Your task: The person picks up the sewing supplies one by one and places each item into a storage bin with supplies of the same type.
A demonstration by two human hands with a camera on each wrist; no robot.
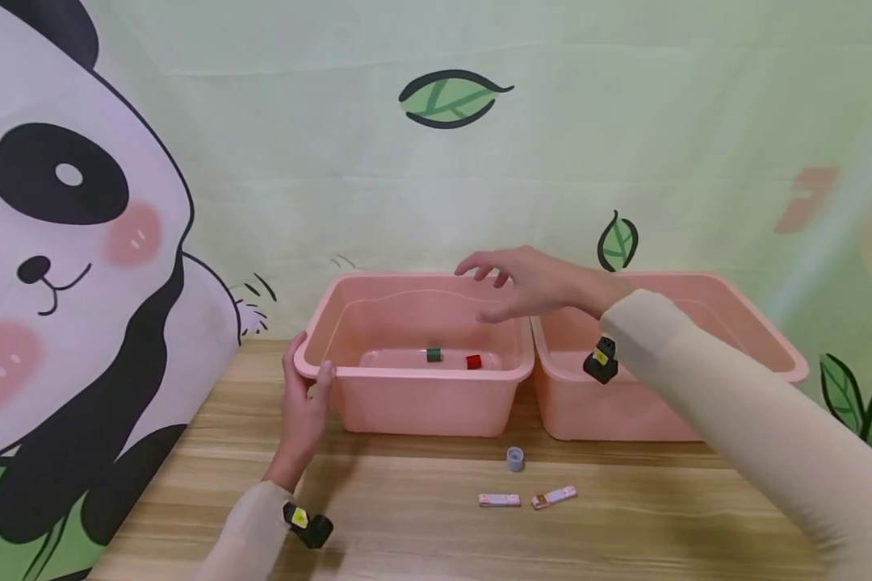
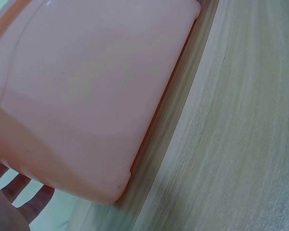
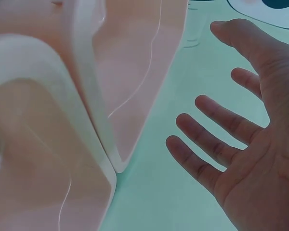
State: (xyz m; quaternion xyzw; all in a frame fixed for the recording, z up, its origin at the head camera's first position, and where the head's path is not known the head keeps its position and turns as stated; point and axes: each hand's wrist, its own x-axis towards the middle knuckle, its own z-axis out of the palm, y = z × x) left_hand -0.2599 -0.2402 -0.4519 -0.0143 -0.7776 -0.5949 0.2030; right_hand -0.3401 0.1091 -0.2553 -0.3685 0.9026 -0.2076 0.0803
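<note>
My left hand (image 1: 305,411) grips the left pink plastic bin (image 1: 425,403) at its near left corner, thumb over the rim and fingers along the outer side. In the left wrist view, its fingers (image 2: 36,202) lie against the wall of the bin. Over the right part of this same bin hovers my right hand (image 1: 526,282), holding nothing. The right wrist view shows its fingers (image 3: 221,122) spread and relaxed. On the bin's floor lie a small dark green cylinder (image 1: 433,355) and a small red cylinder (image 1: 474,362).
A second pink bin (image 1: 625,411) stands right beside the first, partly hidden by my right arm. On the wooden table (image 1: 407,532) in front are a small grey-blue ring-shaped piece (image 1: 515,459) and two small folded pink-and-white strips, one left (image 1: 499,500), one right (image 1: 554,497). A panda-print backdrop (image 1: 298,161) hangs behind.
</note>
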